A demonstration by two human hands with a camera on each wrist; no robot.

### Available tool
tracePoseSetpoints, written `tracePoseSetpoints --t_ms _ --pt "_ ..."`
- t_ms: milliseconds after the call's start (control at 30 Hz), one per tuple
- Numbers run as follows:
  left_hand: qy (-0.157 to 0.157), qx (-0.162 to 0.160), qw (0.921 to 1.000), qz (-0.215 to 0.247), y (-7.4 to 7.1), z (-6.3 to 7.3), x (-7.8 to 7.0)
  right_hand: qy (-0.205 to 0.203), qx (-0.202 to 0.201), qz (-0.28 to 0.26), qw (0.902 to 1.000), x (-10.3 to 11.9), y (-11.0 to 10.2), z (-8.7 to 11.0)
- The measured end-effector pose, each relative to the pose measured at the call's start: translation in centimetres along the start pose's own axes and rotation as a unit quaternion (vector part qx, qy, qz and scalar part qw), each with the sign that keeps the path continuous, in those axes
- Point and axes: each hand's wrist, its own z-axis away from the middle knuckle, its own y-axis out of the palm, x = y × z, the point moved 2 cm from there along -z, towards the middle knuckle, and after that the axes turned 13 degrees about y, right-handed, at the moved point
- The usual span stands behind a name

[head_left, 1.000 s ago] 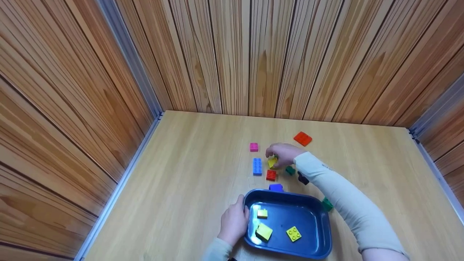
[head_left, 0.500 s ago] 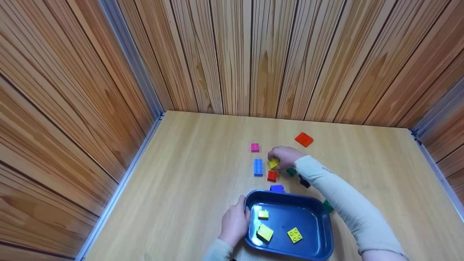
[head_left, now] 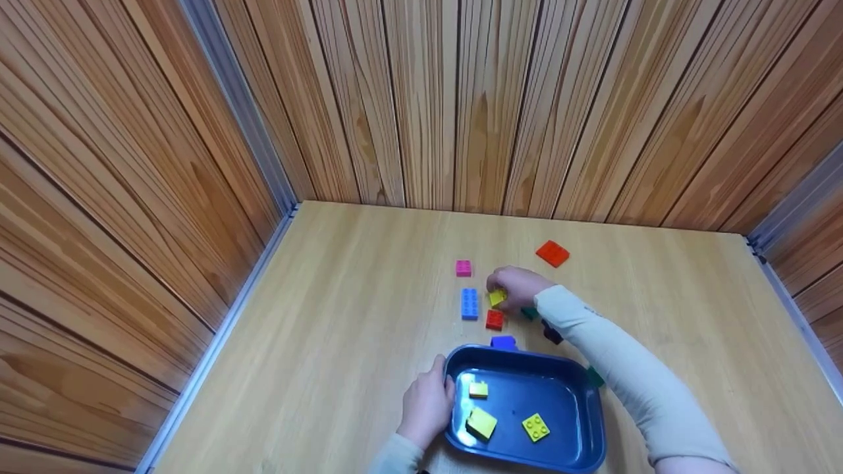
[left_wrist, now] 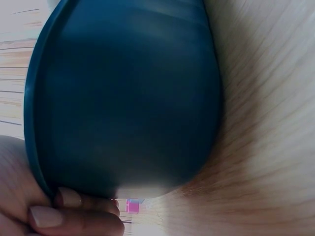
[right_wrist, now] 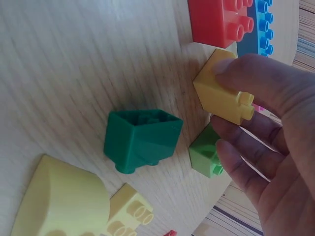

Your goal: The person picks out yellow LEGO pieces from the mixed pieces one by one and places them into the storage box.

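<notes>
My right hand [head_left: 517,285] pinches a yellow toy building brick [right_wrist: 216,91] on the table, thumb on one face and fingers behind it. A light green brick [right_wrist: 204,151] lies right by those fingertips, and a dark green brick [right_wrist: 142,140] lies on its side close by. With my left hand [head_left: 427,401] I grip the left rim of a dark blue tray [head_left: 527,352]. Fingertips [left_wrist: 47,217] show at the tray's corner in the left wrist view. Inside the tray are a small yellow brick [head_left: 479,390], a larger yellow block [head_left: 481,423] and a square yellow brick [head_left: 535,428].
Around the right hand lie a blue brick [head_left: 469,304], a red brick [head_left: 494,320], a pink brick [head_left: 463,268] and an orange-red plate [head_left: 552,253]. A purple-blue brick [head_left: 504,342] touches the tray's far edge. A pale yellow curved block [right_wrist: 66,201] sits near the right wrist.
The right hand's fingers have drawn in on the yellow brick, which has turned slightly. The left hand and the tray stay in place.
</notes>
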Motion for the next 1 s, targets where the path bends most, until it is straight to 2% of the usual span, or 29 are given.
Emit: tracePoseSetpoints --t_ms 200,400,567,800,1000 --pt "0.011 -0.008 0.9999 -0.005 0.0 0.1 0.1 0.003 -0.001 -0.001 1.0 -0.2 0.3 -0.3" --pt "-0.007 0.008 0.9999 0.007 0.1 -0.1 0.2 0.016 0.005 -0.01 0.9998 -0.3 0.4 -0.4" --pt "-0.01 0.01 0.9999 0.008 0.0 -0.1 0.1 0.016 0.004 -0.011 0.9998 -0.2 0.4 -0.3" --pt "0.024 -0.018 0.9993 -0.023 0.0 0.4 0.0 0.008 0.01 -0.008 0.9999 -0.2 0.4 -0.1" --pt "0.006 -0.006 0.9999 -0.006 -0.1 0.2 0.0 -0.004 -0.003 -0.01 0.9999 0.0 -0.7 0.0"
